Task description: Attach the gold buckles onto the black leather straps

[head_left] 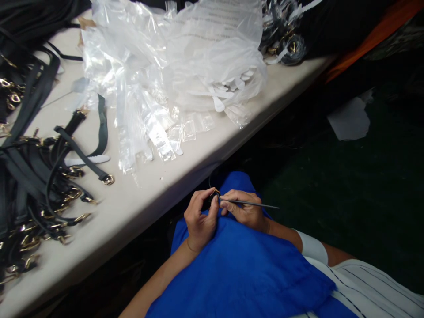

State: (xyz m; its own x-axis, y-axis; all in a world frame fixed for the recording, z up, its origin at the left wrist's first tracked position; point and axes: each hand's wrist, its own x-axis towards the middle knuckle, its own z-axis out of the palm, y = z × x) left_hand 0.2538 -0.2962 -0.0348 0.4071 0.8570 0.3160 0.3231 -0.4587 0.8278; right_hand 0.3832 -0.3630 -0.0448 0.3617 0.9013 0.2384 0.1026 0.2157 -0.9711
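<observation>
L hand [199,219] pinching small black strap end w/ gold buckle [214,194]; R hand [244,210] gripping thin brush [251,203], tip on buckle. Strap pile [29,185] far left on table [139,198] — plenty left, I'd judge.

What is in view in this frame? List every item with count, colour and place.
table: one, off-white, running from lower left to upper right.
straps: a pile, too many to count, black with gold buckles, left end of the table.
plastic bags: a heap, clear, middle of the table, some holding white pieces.
more straps: a bundle, black and gold, far end of the table.
white sheet: one, on the dark floor at right.
blue cloth: one, over the person's lap.
thin tool: one, dark, in the right hand.
small part: one, black with gold, pinched in the left hand.
left hand: over the lap.
right hand: beside it.
</observation>
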